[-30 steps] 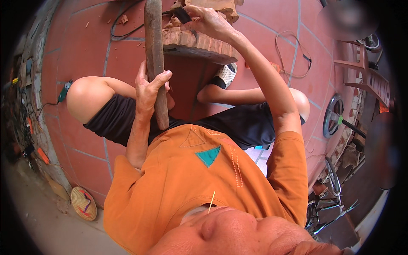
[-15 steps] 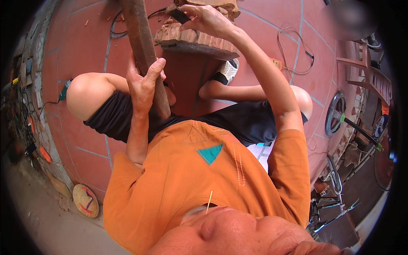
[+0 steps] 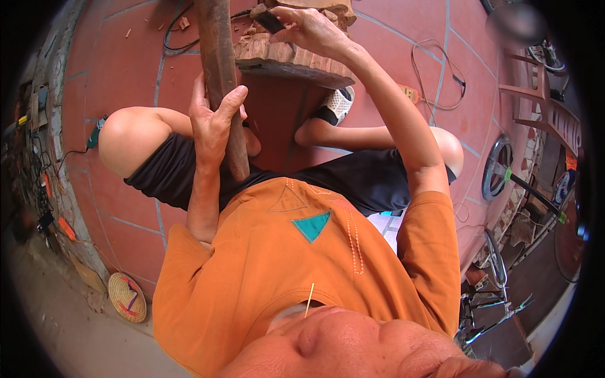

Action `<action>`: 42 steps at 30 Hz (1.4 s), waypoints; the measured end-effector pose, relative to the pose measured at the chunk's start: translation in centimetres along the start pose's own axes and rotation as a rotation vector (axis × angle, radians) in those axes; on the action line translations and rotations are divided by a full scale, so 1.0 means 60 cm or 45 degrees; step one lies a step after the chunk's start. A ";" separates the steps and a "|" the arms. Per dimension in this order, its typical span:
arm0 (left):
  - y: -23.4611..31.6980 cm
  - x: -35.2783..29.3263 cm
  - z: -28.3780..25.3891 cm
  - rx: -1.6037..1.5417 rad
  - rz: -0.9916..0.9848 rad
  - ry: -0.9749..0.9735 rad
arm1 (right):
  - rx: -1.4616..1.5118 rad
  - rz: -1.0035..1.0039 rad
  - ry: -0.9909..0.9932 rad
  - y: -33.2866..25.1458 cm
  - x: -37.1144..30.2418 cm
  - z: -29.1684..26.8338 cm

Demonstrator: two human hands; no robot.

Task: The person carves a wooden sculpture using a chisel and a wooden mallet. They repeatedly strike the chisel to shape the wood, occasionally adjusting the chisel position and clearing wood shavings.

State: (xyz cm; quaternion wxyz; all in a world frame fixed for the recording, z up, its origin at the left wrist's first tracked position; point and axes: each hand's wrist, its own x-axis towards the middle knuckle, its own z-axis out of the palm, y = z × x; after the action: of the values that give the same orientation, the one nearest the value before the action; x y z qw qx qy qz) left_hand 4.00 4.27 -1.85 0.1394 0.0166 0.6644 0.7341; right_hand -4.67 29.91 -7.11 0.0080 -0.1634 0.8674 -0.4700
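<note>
Grasps a wooden club (image 3: pixel 217 63) in the left hand (image 3: pixel 210 126), with the grip closed round its lower part and the thumb laid against it. Points it lengthwise away from the body, nearly straight up the view, leaning slightly left toward the far end and out of the picture there. Shows its narrower near end below the grip, over the dark shorts (image 3: pixel 353 183) and just beside the orange shirt (image 3: pixel 265 227). Pinches a dark flat piece (image 3: pixel 270 22) between thumb and fingers of the right hand (image 3: pixel 312 31), to the right of the club and apart from it in the view. Cannot tell the gap in depth, nor whether the dark piece touches the carved wood block (image 3: pixel 283 60) close by. Has the left hand nearer to the club and the right hand nearer to the block. Sits with knees apart, with a white perforated shoe (image 3: pixel 340 104) just below the block in view. Farther out, shows a cord (image 3: pixel 412 64) looped on the red tiled floor (image 3: pixel 391 53), a chair (image 3: pixel 539 94) at right and a woven hat (image 3: pixel 120 296) at lower left.
</note>
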 end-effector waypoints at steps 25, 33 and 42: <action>0.014 0.000 -0.007 0.055 -0.042 -0.072 | -0.242 0.019 0.064 -0.012 -0.006 0.005; 0.015 -0.003 0.006 0.040 0.082 0.102 | -0.284 0.039 0.021 -0.012 -0.003 0.011; 0.047 -0.003 -0.021 -0.101 0.175 0.135 | -0.349 0.122 -0.029 -0.018 0.001 0.006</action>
State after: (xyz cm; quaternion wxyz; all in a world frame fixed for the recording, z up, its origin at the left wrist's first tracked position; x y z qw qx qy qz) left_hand 3.38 2.82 0.77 0.0538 0.0177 0.6384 0.7676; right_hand -4.39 29.05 -6.38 0.0178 -0.1267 0.9300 -0.3445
